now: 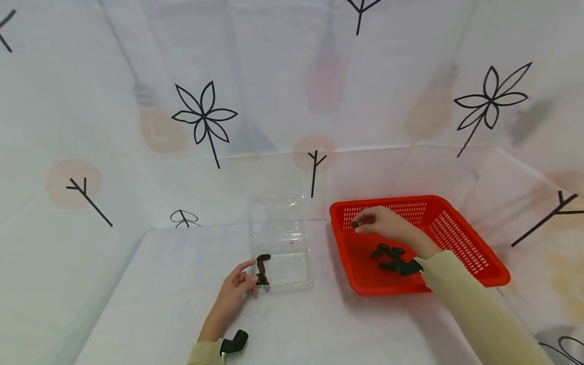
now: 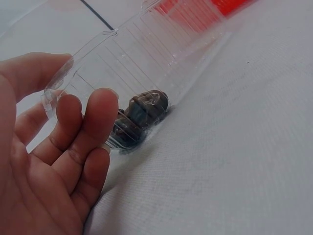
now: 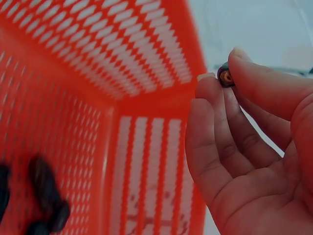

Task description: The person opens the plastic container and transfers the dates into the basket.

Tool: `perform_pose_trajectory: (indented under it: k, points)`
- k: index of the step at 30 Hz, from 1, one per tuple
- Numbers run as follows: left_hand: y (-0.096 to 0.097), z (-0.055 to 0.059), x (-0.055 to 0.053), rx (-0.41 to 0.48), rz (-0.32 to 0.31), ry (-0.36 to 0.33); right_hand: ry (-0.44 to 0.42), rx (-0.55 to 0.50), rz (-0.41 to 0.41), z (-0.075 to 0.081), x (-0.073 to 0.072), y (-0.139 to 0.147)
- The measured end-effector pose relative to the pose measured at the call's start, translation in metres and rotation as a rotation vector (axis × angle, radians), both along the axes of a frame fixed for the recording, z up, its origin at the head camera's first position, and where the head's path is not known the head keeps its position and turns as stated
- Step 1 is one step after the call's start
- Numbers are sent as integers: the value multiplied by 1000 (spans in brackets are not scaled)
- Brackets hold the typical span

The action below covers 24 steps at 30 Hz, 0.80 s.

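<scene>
My right hand point(image 1: 380, 223) is over the left part of a red plastic basket point(image 1: 360, 291). Between its thumb and fingertips it pinches a small dark oblong piece point(image 3: 225, 77) with a ringed, orange-brown end. Several similar dark pieces point(image 1: 387, 249) lie on the basket floor, partly hidden by the right wrist. My left hand point(image 1: 234, 286) holds the left edge of a clear plastic box point(image 1: 287, 271), fingers curled about its wall. Inside that box, along its left side, several dark brown pieces point(image 1: 261, 267) lie in a row; the left wrist view shows some point(image 2: 146, 107) through the plastic.
The box's clear lid point(image 1: 277, 218) stands raised at the back. A white cloth point(image 1: 173, 299) covers the table, and a printed fabric backdrop point(image 1: 274, 101) rises behind it. The basket's slotted walls point(image 3: 151, 166) surround its pieces.
</scene>
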State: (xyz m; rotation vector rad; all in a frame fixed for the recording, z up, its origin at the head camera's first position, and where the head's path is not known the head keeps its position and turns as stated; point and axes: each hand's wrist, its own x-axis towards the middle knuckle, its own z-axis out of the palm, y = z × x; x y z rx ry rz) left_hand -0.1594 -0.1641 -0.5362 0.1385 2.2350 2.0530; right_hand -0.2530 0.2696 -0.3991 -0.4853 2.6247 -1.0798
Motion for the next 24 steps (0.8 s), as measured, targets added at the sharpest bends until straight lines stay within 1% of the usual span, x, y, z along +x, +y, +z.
perform_pose_trajectory:
  k: [4, 10, 12, 19, 22, 24]
  points:
    - [0, -2, -1, 0, 2, -14, -4, 18, -17, -3, 1, 21]
    - [1, 1, -1, 16, 8, -27, -43, 13, -21, -11, 1, 49]
    - [1, 1, -1, 19, 4, -23, -68, 20, -28, -15, 0, 57]
    - [0, 0, -1, 7, 2, -17, -129, 90, 14, -37, -2, 83]
    - [0, 1, -1, 8, 0, -21, -153, 98, 12, -44, -3, 92]
    - [0, 1, -1, 11, -2, -21, -153, 97, 0, -48, -4, 98]
